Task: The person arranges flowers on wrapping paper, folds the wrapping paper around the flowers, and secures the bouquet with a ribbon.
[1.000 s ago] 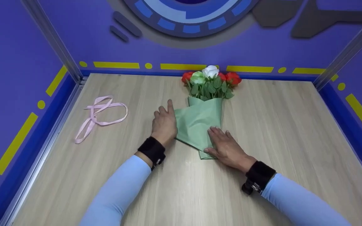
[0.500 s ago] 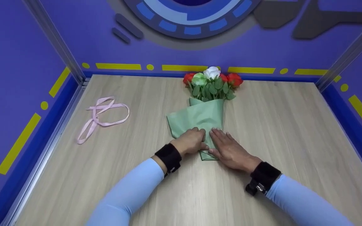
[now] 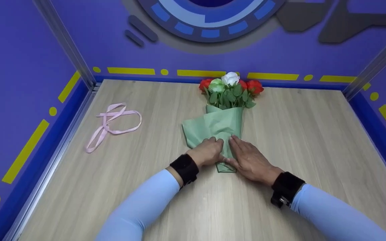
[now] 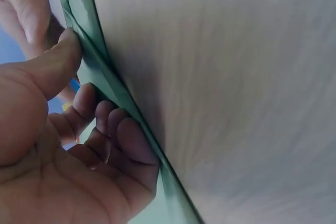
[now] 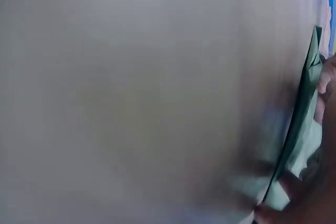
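Note:
A bouquet of red, white and pale green roses (image 3: 230, 78) lies on the table in the head view, wrapped in green wrapping paper (image 3: 224, 120). One corner of the paper spreads to the left. My left hand (image 3: 207, 151) is on the paper's lower left part; its curled fingers and thumb (image 4: 65, 59) hold the paper near its edge in the left wrist view. Beside it, my right hand (image 3: 251, 160) presses the lower right side with straight fingers, its thumb close to the left thumb. The stems are hidden inside the paper.
A pink ribbon (image 3: 122, 132) lies loosely looped on the wooden table (image 3: 297, 134), left of the bouquet. Blue walls (image 3: 179, 53) enclose the table at the back and sides. The flower heads lie near the back wall.
My left hand has moved from the paper's left corner down and right to its lower part, and its fingers have curled. My right hand stays on the paper. The view has shifted slightly.

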Demonstrator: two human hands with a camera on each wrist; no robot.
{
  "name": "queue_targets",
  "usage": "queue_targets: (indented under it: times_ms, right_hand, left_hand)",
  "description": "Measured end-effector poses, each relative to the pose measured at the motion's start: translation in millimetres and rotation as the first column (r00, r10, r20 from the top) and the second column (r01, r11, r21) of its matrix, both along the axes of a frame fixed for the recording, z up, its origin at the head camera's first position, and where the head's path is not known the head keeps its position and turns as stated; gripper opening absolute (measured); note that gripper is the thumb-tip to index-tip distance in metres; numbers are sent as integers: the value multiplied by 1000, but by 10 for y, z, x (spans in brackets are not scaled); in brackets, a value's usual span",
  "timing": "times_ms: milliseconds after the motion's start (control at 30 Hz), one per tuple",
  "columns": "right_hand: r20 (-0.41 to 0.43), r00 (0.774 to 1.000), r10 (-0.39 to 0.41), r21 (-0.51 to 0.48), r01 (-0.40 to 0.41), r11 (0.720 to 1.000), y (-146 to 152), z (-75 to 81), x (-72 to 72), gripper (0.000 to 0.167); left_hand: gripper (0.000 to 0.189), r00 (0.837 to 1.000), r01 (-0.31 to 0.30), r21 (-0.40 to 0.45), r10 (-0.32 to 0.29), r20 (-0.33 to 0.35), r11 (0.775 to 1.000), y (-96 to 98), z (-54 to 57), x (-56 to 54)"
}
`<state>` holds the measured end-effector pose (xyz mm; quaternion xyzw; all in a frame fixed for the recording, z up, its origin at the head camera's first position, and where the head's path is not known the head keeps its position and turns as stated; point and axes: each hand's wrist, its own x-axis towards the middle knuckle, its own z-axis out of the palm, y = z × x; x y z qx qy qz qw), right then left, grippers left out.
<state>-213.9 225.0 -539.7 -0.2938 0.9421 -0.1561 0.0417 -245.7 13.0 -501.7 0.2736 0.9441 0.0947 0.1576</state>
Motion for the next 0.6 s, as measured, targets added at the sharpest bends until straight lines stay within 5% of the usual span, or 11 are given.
queue_targets:
  times_ms: [300,600]
  right_hand:
    - [120,992,-28,71,20,997,0,70,-166,90]
    - [50,994,-98,69,94,993,-69,40,-388,87]
  left_hand:
    - [59,1000,19,-3,-19,11,1000,-19,38,-33]
    - [54,999,11,-10,-10,52,1000,0,6,-26]
